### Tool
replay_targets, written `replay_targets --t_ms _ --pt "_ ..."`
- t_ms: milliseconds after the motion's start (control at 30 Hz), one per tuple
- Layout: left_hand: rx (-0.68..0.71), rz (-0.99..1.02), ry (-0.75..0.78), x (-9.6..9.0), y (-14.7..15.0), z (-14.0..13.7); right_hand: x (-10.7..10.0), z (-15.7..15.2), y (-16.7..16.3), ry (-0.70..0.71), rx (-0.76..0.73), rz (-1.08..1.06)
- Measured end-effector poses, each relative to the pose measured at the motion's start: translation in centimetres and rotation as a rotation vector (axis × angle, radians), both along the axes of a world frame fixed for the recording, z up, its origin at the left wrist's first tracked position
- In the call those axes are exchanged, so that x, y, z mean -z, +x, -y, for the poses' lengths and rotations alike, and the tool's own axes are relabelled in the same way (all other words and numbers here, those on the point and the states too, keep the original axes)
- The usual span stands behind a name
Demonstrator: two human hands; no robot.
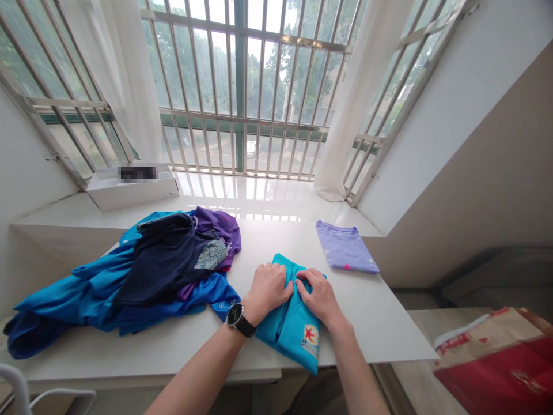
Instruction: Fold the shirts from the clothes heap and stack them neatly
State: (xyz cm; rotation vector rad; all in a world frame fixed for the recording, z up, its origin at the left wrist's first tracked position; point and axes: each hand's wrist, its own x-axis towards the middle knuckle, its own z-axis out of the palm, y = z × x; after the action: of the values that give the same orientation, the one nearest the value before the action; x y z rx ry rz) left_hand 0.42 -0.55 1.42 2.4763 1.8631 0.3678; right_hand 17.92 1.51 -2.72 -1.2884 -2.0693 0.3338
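A teal folded T-shirt point(300, 331) with a red star print near one corner lies under both my hands, its near corner at the table's front edge. My left hand point(268, 292), with a black watch on the wrist, presses on its left half with curled fingers gripping the cloth. On the other half, my right hand point(318, 295) has bent fingers, the thumb and forefinger close together at the cloth by the middle crease. Some fingertips are hidden. A lavender folded T-shirt point(348, 246) lies flat beyond my right hand.
A heap of blue, navy and purple clothes point(159, 271) covers the left of the white table point(367, 323). A white box point(133, 190) stands on the sill before the barred window. At the lower right is a red and brown paper bag point(496, 363).
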Motion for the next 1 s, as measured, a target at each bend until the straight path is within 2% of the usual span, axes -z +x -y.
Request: replay_targets --t_ms 167,400,700,1000 --pt "0.03 0.019 0.018 0.3 0.4 -0.1 0.1 0.6 0.4 -0.011 -0.018 -0.018" --pt "-0.022 0.149 -0.014 0.2 0.2 -0.1 0.2 0.7 0.5 -0.017 -0.035 -0.047" --pt "0.028 0.049 -0.037 0.9 1.2 0.3 0.3 0.8 0.4 0.001 -0.028 -0.064" --pt "0.091 0.064 -0.028 -0.4 0.2 0.9 0.7 0.5 0.4 0.018 -0.044 -0.052"
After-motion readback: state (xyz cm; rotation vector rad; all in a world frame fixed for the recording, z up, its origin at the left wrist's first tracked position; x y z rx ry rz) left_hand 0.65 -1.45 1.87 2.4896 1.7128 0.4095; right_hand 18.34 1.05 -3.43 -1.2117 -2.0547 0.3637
